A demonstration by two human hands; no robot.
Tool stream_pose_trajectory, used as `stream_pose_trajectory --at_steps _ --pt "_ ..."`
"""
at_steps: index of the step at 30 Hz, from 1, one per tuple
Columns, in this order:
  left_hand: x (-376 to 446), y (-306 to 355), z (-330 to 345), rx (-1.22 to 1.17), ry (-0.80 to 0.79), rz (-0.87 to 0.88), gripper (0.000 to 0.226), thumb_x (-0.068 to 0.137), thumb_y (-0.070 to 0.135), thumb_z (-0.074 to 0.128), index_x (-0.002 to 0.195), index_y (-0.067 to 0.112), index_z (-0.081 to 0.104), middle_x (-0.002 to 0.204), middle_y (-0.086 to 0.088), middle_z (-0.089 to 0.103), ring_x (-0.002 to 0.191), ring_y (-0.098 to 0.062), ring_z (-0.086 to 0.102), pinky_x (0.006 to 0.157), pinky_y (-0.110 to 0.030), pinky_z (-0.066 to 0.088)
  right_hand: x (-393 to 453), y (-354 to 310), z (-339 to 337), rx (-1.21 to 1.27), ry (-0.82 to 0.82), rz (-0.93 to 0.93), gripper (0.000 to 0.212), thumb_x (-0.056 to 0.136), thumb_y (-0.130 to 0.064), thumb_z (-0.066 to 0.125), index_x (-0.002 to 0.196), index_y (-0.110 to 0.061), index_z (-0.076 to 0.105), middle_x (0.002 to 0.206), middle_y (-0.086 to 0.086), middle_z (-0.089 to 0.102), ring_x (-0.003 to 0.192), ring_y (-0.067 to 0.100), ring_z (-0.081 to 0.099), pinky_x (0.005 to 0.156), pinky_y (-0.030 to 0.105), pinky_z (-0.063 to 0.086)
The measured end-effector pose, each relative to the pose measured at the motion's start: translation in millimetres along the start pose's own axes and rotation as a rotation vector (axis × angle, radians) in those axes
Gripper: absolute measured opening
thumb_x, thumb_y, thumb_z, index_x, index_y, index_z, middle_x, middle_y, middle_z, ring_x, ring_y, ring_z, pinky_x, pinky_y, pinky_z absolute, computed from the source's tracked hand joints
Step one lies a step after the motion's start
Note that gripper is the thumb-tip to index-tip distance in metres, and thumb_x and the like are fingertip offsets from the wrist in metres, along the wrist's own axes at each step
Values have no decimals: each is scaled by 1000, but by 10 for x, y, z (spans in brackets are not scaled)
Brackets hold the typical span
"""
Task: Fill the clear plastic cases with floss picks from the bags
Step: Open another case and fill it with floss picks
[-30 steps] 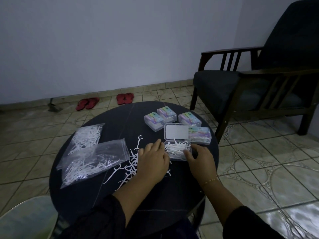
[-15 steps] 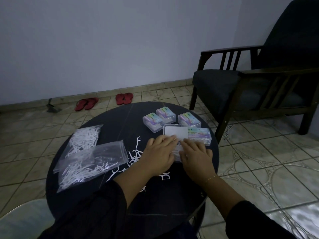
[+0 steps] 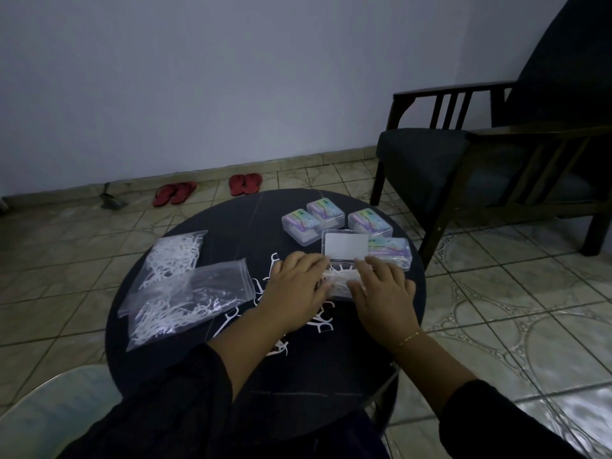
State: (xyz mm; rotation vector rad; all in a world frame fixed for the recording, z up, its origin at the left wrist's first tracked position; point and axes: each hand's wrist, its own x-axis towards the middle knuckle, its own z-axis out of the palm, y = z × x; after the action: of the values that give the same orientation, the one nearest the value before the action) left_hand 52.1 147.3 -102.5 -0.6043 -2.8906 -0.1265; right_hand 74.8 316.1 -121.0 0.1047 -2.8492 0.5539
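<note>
Two hands at the centre of the frame, over a round dark table. Left hand palm down, fingers straight and together, lying over loose floss picks and touching the left edge of an open clear case. Right hand likewise flat, fingers extended and relaxed, resting against the case's right side and partly over it; nothing clenched, nothing pinched as far as can be seen. White picks heaped inside the case between the two hands, its lid tipped up just behind, toward the upper part of the table. Thin gold bracelet on the right wrist; dark sleeves on both forearms.

Four closed cases with coloured labels beyond the lid: two touching side by side, a third a little to their right, a fourth just right of the lid, partly behind it. Two clear zip bags left of centre, holding white picks: far one partly under the near one, which overlaps it. More loose picks scattered between the bags and the left hand.

Tiled floor all round. Dark wooden armchair at upper right. Two pairs of red sandals by the wall, upper middle-left, with a small grey object beside them, too dim to identify.
</note>
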Motion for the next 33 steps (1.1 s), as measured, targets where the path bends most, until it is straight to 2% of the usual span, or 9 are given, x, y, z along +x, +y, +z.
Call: stream_pose_trajectory --at_steps 2,4,8,13,16,18,21,25,33 --pt "-108 -87 -35 7 -18 -20 59 96 53 20 148 27 28 148 13 31 134 -12 22 101 -31 19 -66 -69 -16 61 89 -75 42 94 -38 51 133 -22 51 136 3 48 125 26 37 93 41 32" --pt "-240 -188 -69 -16 -36 -26 71 86 58 9 147 28 29 147 13 34 133 -11 24 101 -30 21 -125 -151 -46 55 52 -182 38 92 -39 53 127 -25 57 126 -2 55 118 20 41 91 35 32" --pt "-575 -359 -163 -76 -51 -8 80 74 61 16 145 28 35 143 12 40 129 -10 30 103 -30 22 -221 -298 -24 -42 -178 -277 49 91 -54 46 133 -28 50 128 -6 51 119 16 37 99 30 29" --pt "-987 -478 -169 -46 -128 -40 89 66 69 24 147 32 30 149 13 33 136 -11 24 111 -34 13 -259 -457 82 -147 -307 -145 76 86 -66 44 144 -19 31 142 4 37 132 26 29 108 39 25" --pt "-1130 -528 -101 1 -136 -71 90 70 73 20 149 30 25 153 13 26 139 -12 20 112 -30 10 -231 -541 120 -148 -342 -86 74 86 -65 43 144 -20 30 143 7 33 133 28 26 108 41 25" --pt "-1159 -529 -94 26 -159 -94 86 76 71 18 149 25 26 154 10 26 139 -15 21 112 -30 11 -207 -571 123 -158 -339 -76 62 89 -61 43 137 -21 42 139 7 36 131 28 28 108 42 26" --pt "-1138 -525 -106 85 -188 -82 83 78 66 8 140 22 42 146 10 40 134 -14 30 108 -31 17 -183 -573 96 -208 -279 -121 41 94 -48 44 124 -25 59 132 5 45 127 26 33 105 40 29" --pt "-1084 -529 -121 102 -131 -61 31 96 43 40 111 24 60 119 13 60 120 -13 43 99 -31 21 -176 -569 47 -268 -264 -165 33 94 -38 47 117 -22 65 127 3 49 122 24 36 102 40 31" --pt "-931 -503 -198 14 -99 -149 26 90 38 59 113 30 68 112 8 68 112 -14 53 101 -30 22 -115 -532 -1 -299 -360 -122 38 90 -41 52 114 -15 65 125 6 50 119 25 40 100 38 35"
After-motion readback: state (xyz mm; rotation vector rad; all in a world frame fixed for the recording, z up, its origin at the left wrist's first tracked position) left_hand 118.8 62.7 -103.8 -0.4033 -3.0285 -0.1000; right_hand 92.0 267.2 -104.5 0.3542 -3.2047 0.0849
